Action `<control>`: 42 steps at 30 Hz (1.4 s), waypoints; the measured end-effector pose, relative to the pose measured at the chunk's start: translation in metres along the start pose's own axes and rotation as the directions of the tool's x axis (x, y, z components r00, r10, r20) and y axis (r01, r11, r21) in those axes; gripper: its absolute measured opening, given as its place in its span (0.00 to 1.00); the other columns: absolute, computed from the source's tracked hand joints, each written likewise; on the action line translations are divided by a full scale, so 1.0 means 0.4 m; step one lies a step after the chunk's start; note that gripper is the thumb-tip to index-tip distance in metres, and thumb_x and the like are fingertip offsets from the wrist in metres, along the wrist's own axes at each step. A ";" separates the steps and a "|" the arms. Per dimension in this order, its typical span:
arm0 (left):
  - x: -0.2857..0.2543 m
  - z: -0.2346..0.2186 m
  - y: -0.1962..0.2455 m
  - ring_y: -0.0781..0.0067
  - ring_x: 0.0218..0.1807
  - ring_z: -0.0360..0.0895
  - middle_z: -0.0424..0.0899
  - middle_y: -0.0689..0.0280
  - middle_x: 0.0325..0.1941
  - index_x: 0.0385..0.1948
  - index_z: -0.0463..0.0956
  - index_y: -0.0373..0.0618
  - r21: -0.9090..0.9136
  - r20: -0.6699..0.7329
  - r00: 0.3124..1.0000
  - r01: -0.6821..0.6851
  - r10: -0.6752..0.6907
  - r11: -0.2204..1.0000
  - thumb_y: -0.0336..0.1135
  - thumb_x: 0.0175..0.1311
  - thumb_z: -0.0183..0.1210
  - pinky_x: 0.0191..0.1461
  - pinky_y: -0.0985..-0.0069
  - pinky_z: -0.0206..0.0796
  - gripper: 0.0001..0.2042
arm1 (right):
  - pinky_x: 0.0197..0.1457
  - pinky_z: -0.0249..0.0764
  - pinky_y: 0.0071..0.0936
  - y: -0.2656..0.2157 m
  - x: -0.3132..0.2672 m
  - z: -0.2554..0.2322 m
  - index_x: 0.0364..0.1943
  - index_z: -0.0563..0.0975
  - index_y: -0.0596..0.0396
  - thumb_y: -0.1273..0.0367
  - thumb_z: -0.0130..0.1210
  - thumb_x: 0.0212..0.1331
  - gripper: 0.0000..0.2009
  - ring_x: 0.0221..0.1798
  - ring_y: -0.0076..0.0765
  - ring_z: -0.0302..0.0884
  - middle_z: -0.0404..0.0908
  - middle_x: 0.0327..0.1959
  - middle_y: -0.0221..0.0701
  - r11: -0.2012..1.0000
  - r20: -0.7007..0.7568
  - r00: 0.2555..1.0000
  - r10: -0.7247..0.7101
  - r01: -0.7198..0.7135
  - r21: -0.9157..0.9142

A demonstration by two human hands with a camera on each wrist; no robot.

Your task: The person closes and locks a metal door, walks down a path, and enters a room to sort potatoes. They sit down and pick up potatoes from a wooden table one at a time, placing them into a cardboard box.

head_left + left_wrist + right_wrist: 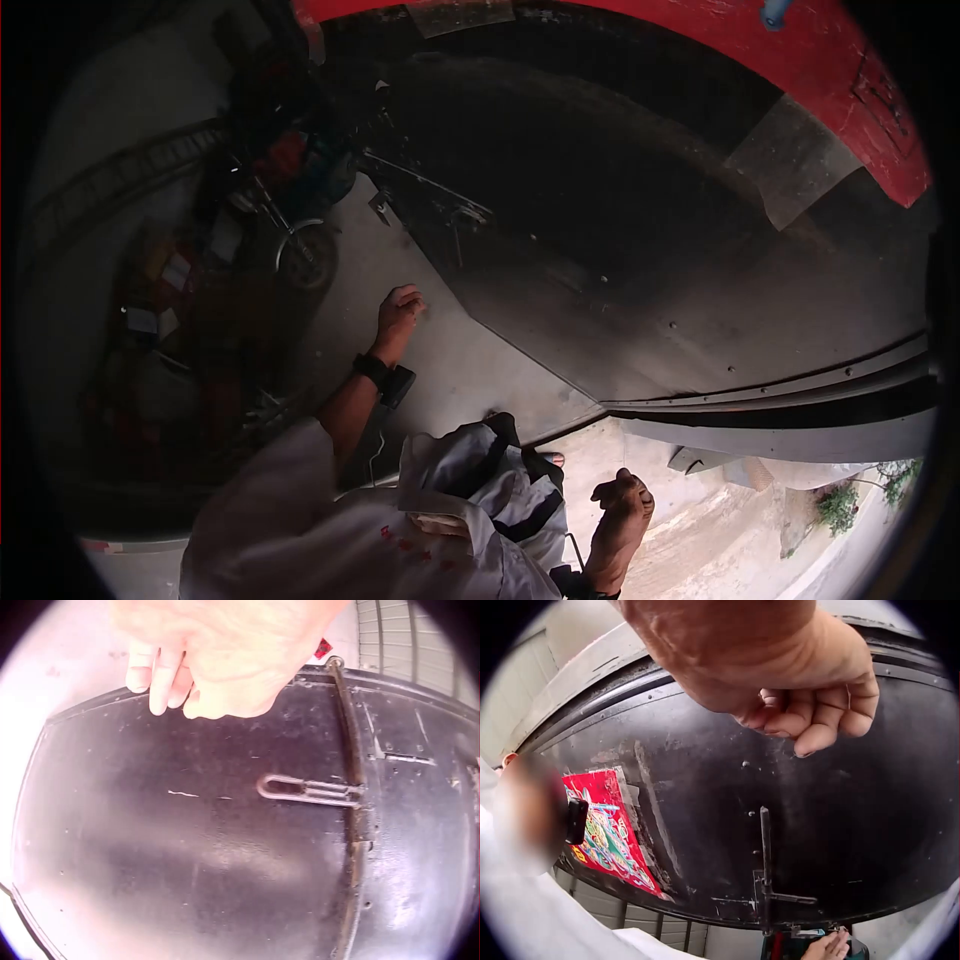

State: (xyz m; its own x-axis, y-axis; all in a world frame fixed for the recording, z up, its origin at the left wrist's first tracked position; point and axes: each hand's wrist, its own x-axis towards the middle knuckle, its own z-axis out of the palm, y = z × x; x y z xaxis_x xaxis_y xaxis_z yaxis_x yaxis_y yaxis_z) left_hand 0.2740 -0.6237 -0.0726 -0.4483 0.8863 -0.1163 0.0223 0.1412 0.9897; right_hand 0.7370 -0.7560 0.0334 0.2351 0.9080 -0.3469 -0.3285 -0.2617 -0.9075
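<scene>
A large black metal door panel (560, 230) fills much of the head view. My left hand (402, 312) is held out over the grey floor, left of the panel's edge, its fingers loosely bent around nothing. In the left wrist view, the left hand (217, 652) overlaps the panel's upper edge, above a looped metal latch (300, 791). Lower right in the head view, my right hand (622, 515) hangs with loosely curled fingers and nothing in them. The right wrist view has the right hand (780, 682) in front of the panel, above a slide bolt (765, 855).
A motorcycle (305, 255) stands in shadow at the left, near a ladder (130, 165). A red printed poster (611, 825) is stuck on the panel. Brighter ground (690, 520) and a green plant (838, 508) lie at the lower right.
</scene>
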 end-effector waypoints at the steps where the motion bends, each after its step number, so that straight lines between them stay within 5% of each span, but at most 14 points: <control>1: 0.018 -0.010 0.005 0.69 0.55 0.79 0.80 0.66 0.56 0.62 0.71 0.39 -0.030 -0.050 0.998 -0.043 0.042 0.999 0.37 0.67 0.61 0.48 0.75 0.67 0.24 | 0.33 0.66 0.29 0.003 -0.005 0.017 0.16 0.72 0.53 0.63 0.56 0.66 0.19 0.20 0.27 0.67 0.74 0.14 0.33 0.999 0.039 0.999 0.029 -0.029 -0.024; 6: 0.090 0.005 0.057 0.70 0.57 0.78 0.78 0.62 0.60 0.64 0.68 0.38 -0.022 -0.055 0.980 -0.190 0.189 0.982 0.39 0.69 0.60 0.49 0.73 0.68 0.25 | 0.35 0.64 0.28 0.027 -0.044 0.096 0.16 0.75 0.55 0.57 0.62 0.61 0.21 0.23 0.27 0.70 0.77 0.16 0.32 0.986 0.214 0.966 0.147 -0.124 -0.114; 8: 0.075 0.095 0.152 0.72 0.55 0.78 0.79 0.59 0.58 0.64 0.68 0.37 0.160 0.004 0.900 -0.430 0.435 0.888 0.42 0.71 0.59 0.48 0.73 0.68 0.25 | 0.37 0.63 0.27 0.033 -0.054 0.108 0.18 0.77 0.57 0.57 0.58 0.63 0.20 0.24 0.26 0.70 0.78 0.18 0.31 0.955 0.259 0.943 0.211 -0.142 -0.259; 12: 0.058 0.200 0.257 0.68 0.45 0.79 0.81 0.57 0.46 0.58 0.70 0.37 0.106 -0.006 0.895 -0.443 0.446 0.890 0.49 0.71 0.60 0.53 0.71 0.72 0.25 | 0.37 0.63 0.25 0.075 -0.057 0.119 0.18 0.78 0.56 0.58 0.57 0.64 0.20 0.25 0.23 0.71 0.79 0.18 0.29 0.951 0.304 0.914 0.270 -0.204 -0.231; 14: 0.080 0.204 0.236 0.69 0.43 0.81 0.82 0.56 0.41 0.50 0.70 0.39 0.222 0.035 0.954 -0.298 0.298 0.928 0.55 0.71 0.57 0.49 0.69 0.71 0.25 | 0.36 0.64 0.25 0.081 -0.056 0.107 0.18 0.78 0.55 0.58 0.58 0.64 0.20 0.25 0.23 0.71 0.79 0.19 0.28 0.948 0.315 0.904 0.288 -0.222 -0.230; 15: 0.051 0.209 0.236 0.57 0.41 0.82 0.82 0.51 0.36 0.45 0.68 0.39 0.204 -0.003 0.954 -0.292 0.299 0.934 0.57 0.73 0.54 0.46 0.61 0.70 0.24 | 0.36 0.64 0.26 0.070 -0.058 0.107 0.19 0.79 0.56 0.57 0.60 0.62 0.20 0.25 0.24 0.72 0.79 0.19 0.29 0.943 0.304 0.906 0.294 -0.222 -0.250; 16: 0.046 0.217 0.241 0.57 0.41 0.82 0.82 0.51 0.36 0.45 0.68 0.39 0.205 -0.026 0.953 -0.289 0.300 0.935 0.57 0.73 0.54 0.46 0.61 0.70 0.24 | 0.36 0.64 0.26 0.064 -0.052 0.100 0.19 0.79 0.56 0.57 0.60 0.62 0.20 0.25 0.24 0.72 0.79 0.19 0.29 0.940 0.321 0.899 0.297 -0.217 -0.261; 18: 0.020 0.225 0.236 0.40 0.41 0.79 0.80 0.46 0.36 0.46 0.67 0.39 0.383 -0.139 0.852 -0.424 0.505 0.821 0.55 0.75 0.52 0.47 0.55 0.69 0.23 | 0.37 0.65 0.25 0.070 -0.038 0.067 0.19 0.79 0.57 0.57 0.61 0.61 0.19 0.26 0.25 0.73 0.79 0.19 0.29 0.931 0.346 0.884 0.314 -0.215 -0.295; 23: -0.036 0.251 0.258 0.32 0.44 0.76 0.80 0.42 0.38 0.48 0.67 0.42 0.427 -0.231 0.874 -0.304 0.428 0.851 0.53 0.76 0.51 0.47 0.52 0.69 0.20 | 0.37 0.70 0.32 0.068 0.037 0.002 0.19 0.79 0.58 0.61 0.63 0.61 0.17 0.24 0.29 0.73 0.75 0.16 0.31 0.888 0.415 0.821 0.392 -0.221 -0.403; 26: -0.035 0.249 0.208 0.31 0.45 0.77 0.81 0.42 0.38 0.50 0.67 0.43 0.457 -0.284 0.814 -0.350 0.508 0.817 0.53 0.76 0.52 0.47 0.52 0.69 0.21 | 0.36 0.71 0.33 0.057 0.083 -0.046 0.18 0.78 0.58 0.61 0.64 0.60 0.18 0.23 0.30 0.72 0.73 0.15 0.30 0.889 0.530 0.763 0.370 -0.124 -0.441; 31: -0.120 0.270 0.209 0.30 0.46 0.77 0.81 0.41 0.38 0.51 0.67 0.42 0.482 -0.389 0.812 -0.224 0.435 0.847 0.56 0.75 0.51 0.48 0.51 0.69 0.23 | 0.38 0.70 0.34 0.050 0.165 -0.059 0.14 0.76 0.55 0.60 0.65 0.62 0.21 0.23 0.30 0.71 0.72 0.15 0.29 0.881 0.651 0.652 0.389 -0.055 -0.471; 34: -0.136 0.285 0.194 0.30 0.45 0.77 0.81 0.41 0.37 0.50 0.67 0.43 0.485 -0.446 0.787 -0.188 0.427 0.854 0.58 0.75 0.50 0.48 0.51 0.69 0.24 | 0.39 0.70 0.33 0.024 0.218 0.029 0.21 0.78 0.55 0.58 0.61 0.66 0.19 0.26 0.28 0.72 0.76 0.20 0.29 0.894 0.728 0.594 0.342 0.033 -0.447; 36: -0.134 0.316 0.231 0.31 0.43 0.76 0.80 0.42 0.35 0.48 0.67 0.43 0.456 -0.473 0.816 -0.094 0.330 0.885 0.58 0.75 0.50 0.47 0.52 0.70 0.23 | 0.46 0.70 0.29 -0.045 0.286 0.120 0.36 0.79 0.57 0.54 0.55 0.71 0.18 0.37 0.27 0.78 0.80 0.31 0.30 0.897 0.814 0.487 0.317 0.124 -0.424; 42: -0.126 0.341 0.231 0.31 0.38 0.71 0.77 0.42 0.33 0.46 0.65 0.42 0.367 -0.585 0.761 -0.061 0.281 0.928 0.50 0.75 0.54 0.43 0.55 0.69 0.19 | 0.58 0.69 0.30 -0.081 0.365 0.454 0.62 0.71 0.57 0.57 0.52 0.74 0.22 0.57 0.35 0.75 0.78 0.56 0.37 0.888 0.885 0.408 0.223 0.288 -0.357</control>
State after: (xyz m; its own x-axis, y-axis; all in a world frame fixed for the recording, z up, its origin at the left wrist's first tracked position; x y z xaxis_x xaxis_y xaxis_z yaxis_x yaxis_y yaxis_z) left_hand 0.4206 -0.5953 0.0133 -0.8574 0.4560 0.2386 0.3764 0.2393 0.8950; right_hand 0.6160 -0.5554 0.0552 -0.7871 0.6018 -0.1349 0.1028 -0.0876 -0.9908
